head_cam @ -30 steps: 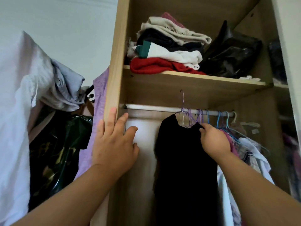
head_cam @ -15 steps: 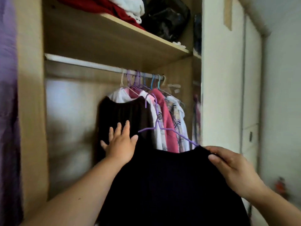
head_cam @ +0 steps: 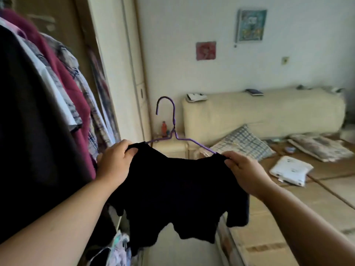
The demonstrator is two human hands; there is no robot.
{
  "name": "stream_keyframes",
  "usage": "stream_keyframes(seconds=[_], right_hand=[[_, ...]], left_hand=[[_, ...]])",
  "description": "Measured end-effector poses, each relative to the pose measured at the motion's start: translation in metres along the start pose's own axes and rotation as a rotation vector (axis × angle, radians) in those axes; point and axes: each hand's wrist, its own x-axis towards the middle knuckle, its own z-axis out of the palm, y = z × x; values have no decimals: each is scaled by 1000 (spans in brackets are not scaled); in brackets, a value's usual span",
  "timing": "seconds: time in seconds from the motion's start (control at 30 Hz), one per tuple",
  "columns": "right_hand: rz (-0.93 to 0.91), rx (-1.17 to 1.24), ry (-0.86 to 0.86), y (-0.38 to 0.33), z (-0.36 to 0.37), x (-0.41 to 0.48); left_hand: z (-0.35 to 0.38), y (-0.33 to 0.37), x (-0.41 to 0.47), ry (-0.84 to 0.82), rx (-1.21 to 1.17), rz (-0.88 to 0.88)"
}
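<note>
**Mia:** What are the hands doing?

**Ben:** The left hand (head_cam: 115, 162) is pinching one shoulder of the black shirt (head_cam: 176, 192). The right hand (head_cam: 244, 169) is pinching the other shoulder. On both sides the fingers are curling round the cloth.

**Mia:** Where is the shirt?

**Ben:** It is hanging in the air between the two hands, in front of the person. It is sitting on a purple hanger (head_cam: 174, 120), and the hook is sticking up. The hanging clothes (head_cam: 63, 77) are just beside it.

**Mia:** What could be going wrong soon?

**Ben:** I am thinking the hanger could slip out. I cannot tell if the fingers are holding the wire too, or only the cloth. If one hand is dipping lower, the wire could slide out through the neck hole and drop.

**Mia:** Anything else?

**Ben:** The hook is poking up near those other clothes, so it could catch on one. And if the hands are pulling apart too hard, the neck could be stretching.
</note>
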Motion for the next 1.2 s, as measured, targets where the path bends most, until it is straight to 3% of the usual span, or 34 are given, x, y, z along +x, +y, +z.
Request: stream_keyframes(seconds=[0.1,0.37,0.63,0.77,0.93,1.2], right_hand=[[223,28,8,18,-6,-79],[644,37,2,59,-67,-262],[1070,153,195,107,-155,-438],[1218,189,352,137,-194,-501],[1340,101,439,197,-219,-542],[1463,38,186,324,-222,-561]], left_hand=[[22,21,-41,-107,-1,96],[98,94,-139,-634,-146,161],[192,221,-253,-1110,-238,324],[233,288,-301,-1226,-213,445],[294,347,-344,-1313,-115,441],[407,400,-378,-1349,39,396]])
